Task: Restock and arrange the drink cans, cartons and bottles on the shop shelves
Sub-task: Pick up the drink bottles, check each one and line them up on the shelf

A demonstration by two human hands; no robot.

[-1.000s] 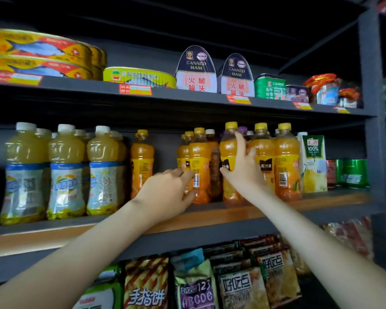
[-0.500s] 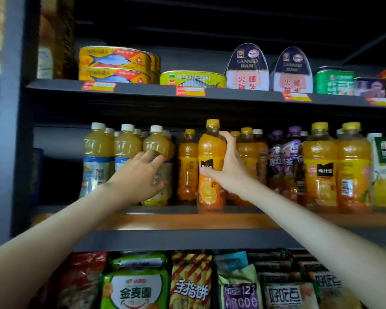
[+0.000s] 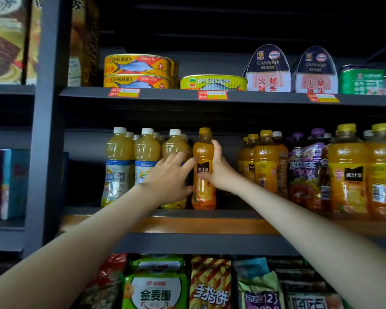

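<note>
An orange juice bottle (image 3: 203, 175) with a yellow cap stands upright on the middle shelf (image 3: 210, 224). My right hand (image 3: 218, 172) grips its right side, thumb up along the neck. My left hand (image 3: 169, 177) lies with straight fingers against the white-capped yellow juice bottles (image 3: 147, 152) just left of it, fingertips touching the orange bottle. To the right stand more orange bottles (image 3: 265, 161), purple iced-tea bottles (image 3: 303, 170) and two large orange bottles (image 3: 348, 172).
The upper shelf (image 3: 165, 94) carries fish tins (image 3: 138, 70) and canned ham (image 3: 267, 70). Snack bags (image 3: 156, 286) fill the shelf below. A grey upright post (image 3: 47, 130) bounds the bay on the left. A gap lies between the held bottle and the orange group.
My right hand has carried the orange bottle leftward, next to the white-capped bottles. My left hand moved with it onto those bottles. The view has shifted left.
</note>
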